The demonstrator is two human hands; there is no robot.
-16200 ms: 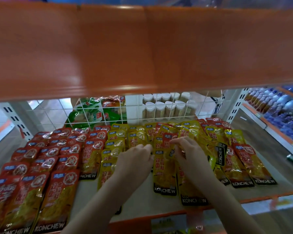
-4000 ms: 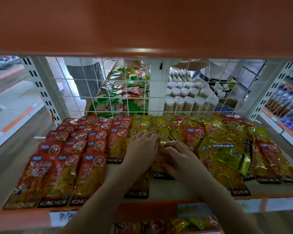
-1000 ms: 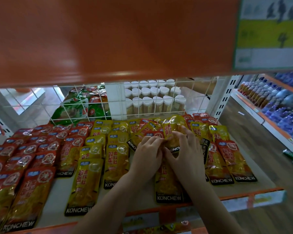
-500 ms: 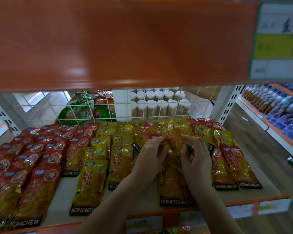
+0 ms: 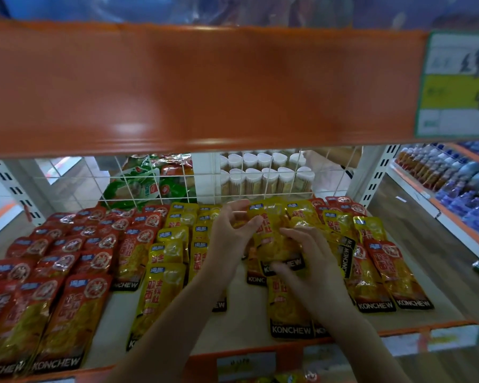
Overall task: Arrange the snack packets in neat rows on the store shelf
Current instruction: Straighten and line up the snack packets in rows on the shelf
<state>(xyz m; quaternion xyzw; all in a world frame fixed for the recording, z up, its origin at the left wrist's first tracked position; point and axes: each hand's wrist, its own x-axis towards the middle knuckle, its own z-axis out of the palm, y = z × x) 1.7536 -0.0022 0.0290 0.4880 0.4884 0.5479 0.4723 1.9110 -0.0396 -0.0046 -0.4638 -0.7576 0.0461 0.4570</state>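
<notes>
Head view: both hands were over the middle of the shelf [image 5: 260, 322], working one yellow packet [image 5: 271, 239]. Half a second before, the two hands had pinched it close together at its upper part; now they had drawn apart along it. The left hand [image 5: 233, 233] pinched the packet's left edge near the top between thumb and curled fingers. The right hand [image 5: 310, 258] lay lower, fingers bent over the dark bottom band. That hand was blurred, so how far it closed round the band I could not tell for sure; it read as a grip.

Held packet was raised and tilted off the pile, its top toward the wire back panel [image 5: 177, 189]. It was not yet set down.

Judged meaning: the packet had been freed from the jumbled yellow heap [image 5: 329, 225] at centre right and stretched flat, ready to be laid in line.

Red packets [image 5: 75, 258] on the left lay in overlapping rows already. Two yellow rows [image 5: 166, 261] beside them also looked tidy. A third yellow row [image 5: 291, 305] under the hands was only part built. Mixed red and yellow packets at the right end were still skewed, one turned sideways.

Bare shelf showed between the yellow rows near the front lip.
</notes>
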